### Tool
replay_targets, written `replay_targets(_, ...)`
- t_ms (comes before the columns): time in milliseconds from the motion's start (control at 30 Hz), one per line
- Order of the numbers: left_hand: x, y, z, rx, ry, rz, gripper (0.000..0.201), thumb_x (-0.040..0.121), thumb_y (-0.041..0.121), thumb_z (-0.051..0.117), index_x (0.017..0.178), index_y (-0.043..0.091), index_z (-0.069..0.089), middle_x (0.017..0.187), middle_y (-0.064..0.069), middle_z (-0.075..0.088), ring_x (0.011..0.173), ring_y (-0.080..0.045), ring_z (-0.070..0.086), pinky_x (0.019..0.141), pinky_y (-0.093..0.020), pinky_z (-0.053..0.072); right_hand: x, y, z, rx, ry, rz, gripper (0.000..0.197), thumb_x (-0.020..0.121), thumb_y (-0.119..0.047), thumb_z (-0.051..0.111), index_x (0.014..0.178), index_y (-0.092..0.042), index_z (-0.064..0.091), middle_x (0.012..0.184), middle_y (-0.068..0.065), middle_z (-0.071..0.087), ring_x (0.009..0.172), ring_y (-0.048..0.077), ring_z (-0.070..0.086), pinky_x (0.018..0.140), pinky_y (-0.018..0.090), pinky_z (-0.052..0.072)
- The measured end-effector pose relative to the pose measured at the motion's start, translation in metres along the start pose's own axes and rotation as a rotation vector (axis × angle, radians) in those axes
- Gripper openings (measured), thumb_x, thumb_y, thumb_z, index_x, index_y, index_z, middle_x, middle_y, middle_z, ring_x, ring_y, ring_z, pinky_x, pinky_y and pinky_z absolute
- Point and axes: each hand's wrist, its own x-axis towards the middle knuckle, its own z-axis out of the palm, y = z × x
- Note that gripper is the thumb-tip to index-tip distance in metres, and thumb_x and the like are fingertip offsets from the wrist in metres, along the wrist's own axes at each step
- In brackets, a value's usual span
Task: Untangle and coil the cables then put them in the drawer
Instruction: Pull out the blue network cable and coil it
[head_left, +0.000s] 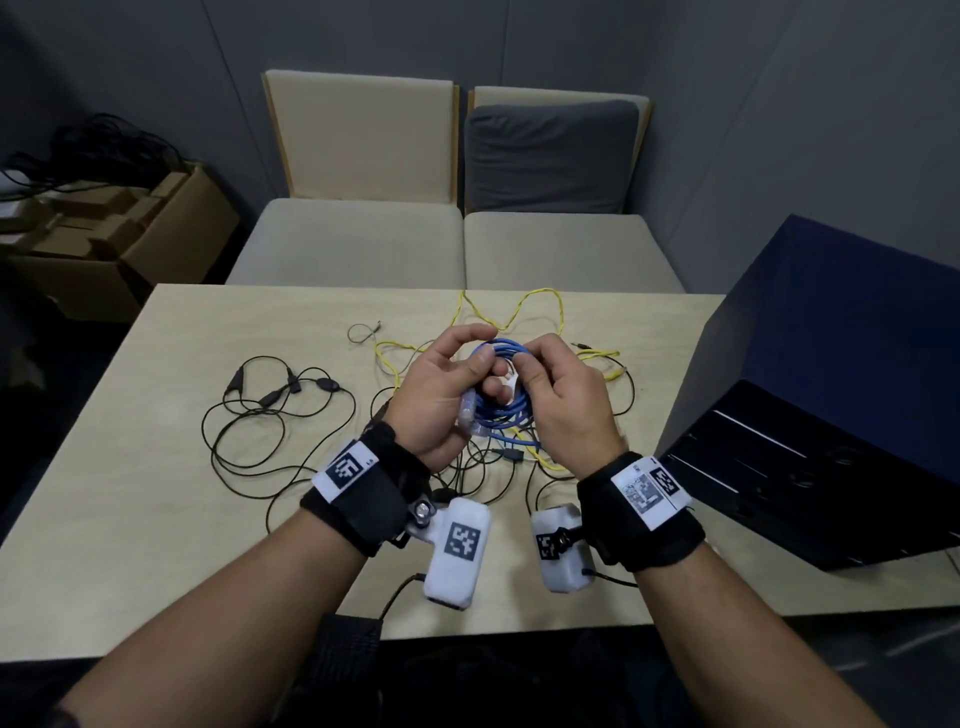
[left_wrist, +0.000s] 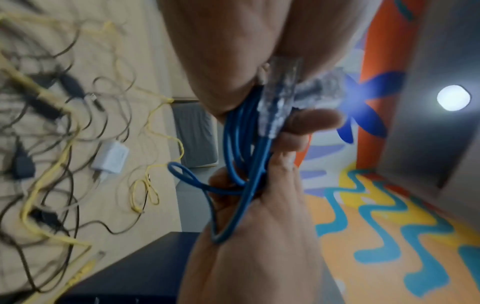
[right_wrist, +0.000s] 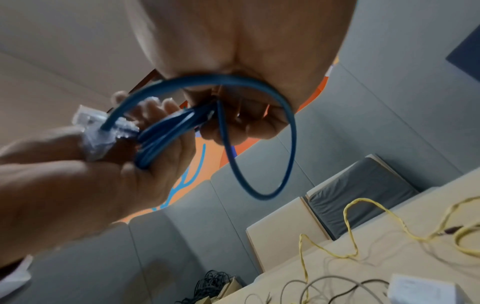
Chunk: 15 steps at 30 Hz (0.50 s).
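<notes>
A blue network cable (head_left: 501, 395) is wound into a small coil and held above the table's middle. My left hand (head_left: 441, 384) grips the coil together with its two clear plugs (left_wrist: 280, 96). My right hand (head_left: 561, 395) pinches the other side of the coil (right_wrist: 207, 115), where one loose blue loop (right_wrist: 262, 193) hangs free. Under my hands a yellow cable (head_left: 524, 306) and several thin black cables (head_left: 270, 415) lie tangled on the table. The dark blue drawer unit (head_left: 831, 395) stands at the table's right, its drawer (head_left: 810, 478) open.
A white charger block (left_wrist: 110, 158) lies among the cables. The beige table (head_left: 156, 519) has two cushioned chairs (head_left: 363, 228) behind it. A cardboard box (head_left: 119, 244) with more black cables sits on the floor at the left.
</notes>
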Motion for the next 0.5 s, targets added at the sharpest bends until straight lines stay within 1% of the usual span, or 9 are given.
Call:
replay_targets(67,0.001,0.002,0.000,-0.082,0.013,-0.055,0.009,0.089,0.007,0.049,0.092,0.010,0.057,0.064,-0.006,0.062,0.040,-0.003,0.047,0.051,-0.018,0.050,-0.001,0.000,0.002,0.015,0.002,0.006,0.019,0.096,-0.031,0.049,0.087,-0.016,0.057,0.063,-0.003,0.055,0.059,0.011,0.048,0.056,0.026,0.038)
replay_targets(133,0.001,0.004,-0.002,-0.127,-0.002,-0.100,0.011,0.082,0.014,0.052,0.091,0.010,0.058,0.066,-0.008,0.063,0.037,-0.001,0.044,0.049,-0.016,0.050,-0.003,0.000,0.003,0.049,-0.014,0.007,0.017,0.096,-0.032,0.049,0.087,-0.019,0.055,0.063,-0.003,0.054,0.057,0.009,0.048,0.055,0.026,0.038)
replay_targets(233,0.000,0.005,-0.005,-0.209,-0.024,-0.152,0.017,0.085,0.019,0.050,0.096,0.010,0.058,0.070,-0.008,0.062,0.037,-0.002,0.041,0.049,-0.017,0.049,-0.005,0.000,0.002,0.075,-0.019,0.004,0.021,0.095,-0.035,0.047,0.092,-0.016,0.057,0.063,-0.005,0.053,0.056,0.007,0.047,0.054,0.028,0.039)
replay_targets(267,0.000,0.004,-0.005,-0.238,-0.030,-0.166,0.018,0.086,0.018,0.048,0.098,0.010,0.059,0.072,-0.008,0.061,0.038,-0.003,0.041,0.050,-0.018,0.049,-0.005,0.002,0.002,0.080,-0.018,0.008,0.021,0.095,-0.034,0.048,0.094,-0.016,0.058,0.064,-0.005,0.053,0.056,0.006,0.047,0.055,0.030,0.040)
replay_targets(333,0.000,0.003,-0.007,-0.266,-0.049,-0.195,0.022,0.086,0.015,0.047,0.102,0.008,0.060,0.074,-0.007,0.057,0.041,-0.005,0.043,0.055,-0.019,0.051,-0.005,0.005,0.002,0.107,-0.028,0.022,0.016,0.096,-0.033,0.048,0.097,-0.020,0.058,0.066,-0.005,0.055,0.056,0.008,0.049,0.055,0.035,0.044)
replay_targets(400,-0.001,0.003,-0.006,-0.261,-0.058,-0.217,0.024,0.085,0.011,0.047,0.103,0.007,0.060,0.070,-0.004,0.053,0.045,-0.007,0.048,0.061,-0.023,0.053,-0.007,0.009,0.001,0.143,-0.062,0.044,0.016,0.096,-0.036,0.047,0.100,-0.024,0.057,0.066,-0.004,0.057,0.053,0.014,0.051,0.053,0.043,0.048)
replay_targets(433,-0.002,0.003,-0.005,-0.257,-0.055,-0.220,0.024,0.084,0.010,0.047,0.103,0.005,0.061,0.068,-0.004,0.052,0.048,-0.008,0.051,0.063,-0.025,0.055,-0.009,0.011,0.002,0.161,-0.079,0.065,0.020,0.095,-0.039,0.046,0.103,-0.024,0.057,0.068,-0.001,0.059,0.053,0.019,0.053,0.054,0.046,0.049)
replay_targets(467,-0.003,0.003,-0.003,-0.254,-0.046,-0.217,0.023,0.084,0.008,0.047,0.101,0.004,0.061,0.066,-0.005,0.052,0.051,-0.010,0.055,0.065,-0.026,0.057,-0.009,0.013,0.003,0.180,-0.093,0.089,0.028,0.093,-0.045,0.044,0.107,-0.023,0.056,0.074,0.002,0.063,0.055,0.023,0.054,0.055,0.048,0.050)
replay_targets(500,-0.003,0.003,-0.002,-0.247,-0.033,-0.210,0.021,0.084,0.005,0.046,0.099,0.003,0.062,0.064,-0.006,0.053,0.054,-0.011,0.058,0.066,-0.027,0.059,-0.010,0.015,0.004,0.204,-0.111,0.113,0.041,0.091,-0.054,0.042,0.113,-0.022,0.056,0.083,0.005,0.065,0.058,0.023,0.056,0.055,0.046,0.051)
